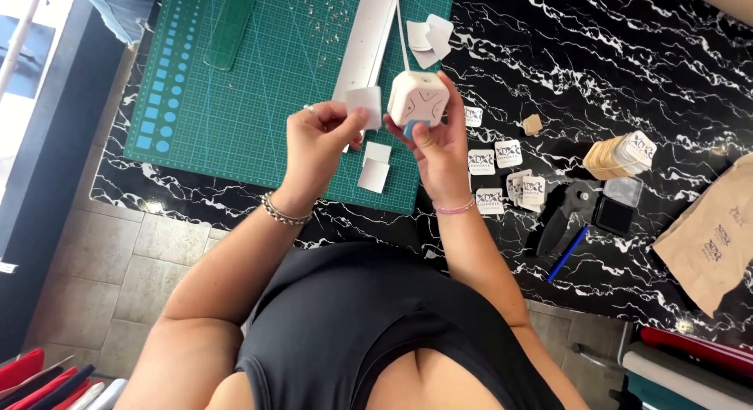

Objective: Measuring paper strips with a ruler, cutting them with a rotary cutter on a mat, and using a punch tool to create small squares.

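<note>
Your left hand (318,139) pinches the card square (365,100), right hand (435,147) grips the corner punch (417,99) at frame centre — seat the corner fully w/ edges flush before squeezing.

Your right hand (439,147) grips a smooth, matt plastic corner punch (418,99); your left hand (318,143) pinches matt paper card (364,103). Beneath both: matt rubbery cutting mat (235,104), glossy marble-look tabletop (627,81).

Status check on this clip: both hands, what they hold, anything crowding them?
Left hand pinching small white card. Right hand gripping white corner punch. Both raised over green cutting mat; cut cards below, nothing blocking.
</note>
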